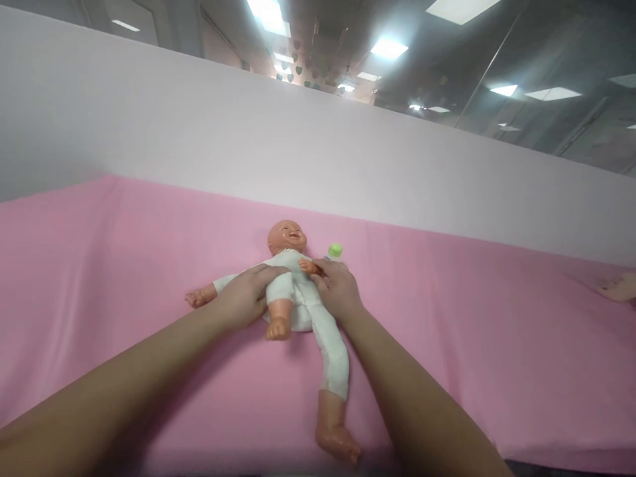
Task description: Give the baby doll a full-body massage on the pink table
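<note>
A baby doll with a white cloth body lies on its back on the pink sheet. My left hand is closed around one of its legs, which is bent up over the belly with the foot towards me. At the doll's other side, my right hand grips one arm, and the small plastic hand pokes out over the chest. The doll's other leg stretches towards me, and its other arm lies out to the left. Just beyond my right hand shows a green-capped bottle, its lower part hidden.
The pink sheet covers the table. Behind it rises a white wall panel with glass above, reflecting ceiling lights. Another person's hand rests at the far right edge.
</note>
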{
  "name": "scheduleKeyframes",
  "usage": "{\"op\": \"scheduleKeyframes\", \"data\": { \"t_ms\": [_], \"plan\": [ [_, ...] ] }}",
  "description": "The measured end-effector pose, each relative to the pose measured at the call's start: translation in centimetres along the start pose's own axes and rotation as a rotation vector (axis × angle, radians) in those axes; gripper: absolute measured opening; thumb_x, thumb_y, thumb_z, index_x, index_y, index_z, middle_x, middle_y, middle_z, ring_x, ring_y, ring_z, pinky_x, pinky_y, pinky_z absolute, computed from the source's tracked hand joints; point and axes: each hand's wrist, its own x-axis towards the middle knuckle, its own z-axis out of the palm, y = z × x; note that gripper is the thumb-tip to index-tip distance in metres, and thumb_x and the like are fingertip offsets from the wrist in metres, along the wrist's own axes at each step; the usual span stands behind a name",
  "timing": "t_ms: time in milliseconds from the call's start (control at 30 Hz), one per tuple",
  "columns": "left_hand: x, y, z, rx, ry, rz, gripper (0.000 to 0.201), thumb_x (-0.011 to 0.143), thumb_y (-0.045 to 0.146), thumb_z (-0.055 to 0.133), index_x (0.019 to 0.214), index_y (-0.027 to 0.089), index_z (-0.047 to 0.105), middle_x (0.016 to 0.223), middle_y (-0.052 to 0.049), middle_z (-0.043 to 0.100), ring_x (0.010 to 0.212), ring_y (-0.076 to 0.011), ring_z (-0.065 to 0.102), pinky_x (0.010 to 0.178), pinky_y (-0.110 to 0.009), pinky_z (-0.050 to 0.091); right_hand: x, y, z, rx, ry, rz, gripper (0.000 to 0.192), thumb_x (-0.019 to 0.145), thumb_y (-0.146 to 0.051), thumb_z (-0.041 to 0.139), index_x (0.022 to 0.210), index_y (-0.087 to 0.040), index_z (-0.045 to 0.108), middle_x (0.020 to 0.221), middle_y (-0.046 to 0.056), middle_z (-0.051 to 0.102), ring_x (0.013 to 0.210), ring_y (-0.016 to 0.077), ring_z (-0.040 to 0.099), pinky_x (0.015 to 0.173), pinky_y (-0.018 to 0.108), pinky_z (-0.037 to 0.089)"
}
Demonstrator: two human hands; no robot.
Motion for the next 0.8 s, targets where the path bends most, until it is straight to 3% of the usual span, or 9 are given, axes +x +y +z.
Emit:
{"op": "scheduleKeyframes", "data": {
  "t_ms": [100,167,300,400,533,633,700,800],
  "plan": [
    [0.5,-0.6,0.0,-0.084,-0.071,-0.079,0.031,0.078,0.025,0.053,0.106,0.023,0.066,0.102,-0.003,0.071,0.096,-0.0263,0.067,0.083,-0.037,0.055,0.0,0.0,0.7,-0.076,-0.057,-0.067,0.037,0.093,-0.024,0.056,0.128,-0.028,0.067,0.135,0.005,0.064,0.132,0.0277,0.050,0.116,0.052,0.034],
    [0.5,-0.6,0.1,-0.084,-0.067,-0.064,0.028,0.080,0.030,0.052,0.105,0.022,0.064,0.102,-0.005,0.070,0.096,-0.0273,0.066,0.084,-0.039,0.054,0.0,0.2,1.0,-0.076,-0.072,-0.066,0.040,0.094,-0.023,0.054,0.132,-0.028,0.064,0.139,0.006,0.060,0.136,0.0268,0.047,0.118,0.052,0.032],
    [-0.1,0.3,1.0,0.028,-0.016,0.029,0.050,0.080,0.043,0.064,0.125,0.022,0.058,0.124,-0.010,0.065,0.115,-0.0337,0.059,0.096,-0.049,0.049,0.0,0.5,1.0,-0.005,-0.076,-0.048,0.041,0.091,-0.023,0.057,0.131,-0.028,0.063,0.132,0.006,0.064,0.127,0.0248,0.053,0.113,0.049,0.039],
    [-0.6,1.0,1.7,0.092,0.042,0.054,0.059,0.075,0.044,0.072,0.127,0.022,0.056,0.129,-0.012,0.063,0.120,-0.0362,0.057,0.099,-0.051,0.047,0.1,0.9,0.7,0.112,-0.047,0.024,0.036,0.089,-0.028,0.060,0.125,-0.027,0.065,0.124,0.005,0.068,0.117,0.0243,0.059,0.105,0.046,0.047],
    [-1.3,1.8,1.9,0.055,0.066,0.123,0.040,0.080,0.036,0.066,0.118,0.022,0.060,0.112,-0.009,0.070,0.102,-0.0313,0.067,0.087,-0.045,0.053,0.4,2.8,-0.2,0.489,0.061,0.203,0.042,0.092,-0.042,0.056,0.130,-0.024,0.057,0.131,0.009,0.064,0.112,0.0225,0.063,0.092,0.038,0.056],
    [-1.9,2.7,1.8,-0.022,0.001,0.309,0.035,0.080,0.030,0.063,0.115,0.023,0.060,0.105,-0.007,0.072,0.093,-0.0270,0.069,0.081,-0.040,0.054,0.9,5.3,-1.2,0.682,0.205,0.445,0.049,0.090,-0.045,0.055,0.133,-0.023,0.047,0.127,0.010,0.065,0.097,0.0209,0.069,0.078,0.035,0.060],
    [-2.4,3.3,1.7,-0.016,-0.026,0.434,0.036,0.080,0.030,0.061,0.116,0.023,0.060,0.106,-0.008,0.072,0.095,-0.0268,0.069,0.083,-0.040,0.054,1.1,7.0,-1.9,0.599,0.264,0.605,0.043,0.090,-0.042,0.051,0.128,-0.022,0.048,0.116,0.009,0.068,0.084,0.0186,0.070,0.070,0.032,0.060],
    [-2.8,4.0,1.5,0.035,-0.092,0.554,0.032,0.082,0.029,0.056,0.113,0.023,0.061,0.096,-0.008,0.072,0.086,-0.0253,0.069,0.076,-0.038,0.053,1.1,8.6,-2.7,0.341,0.252,0.745,0.033,0.089,-0.041,0.046,0.113,-0.020,0.055,0.099,0.008,0.070,0.075,0.0202,0.069,0.063,0.032,0.058]
  ]
}}
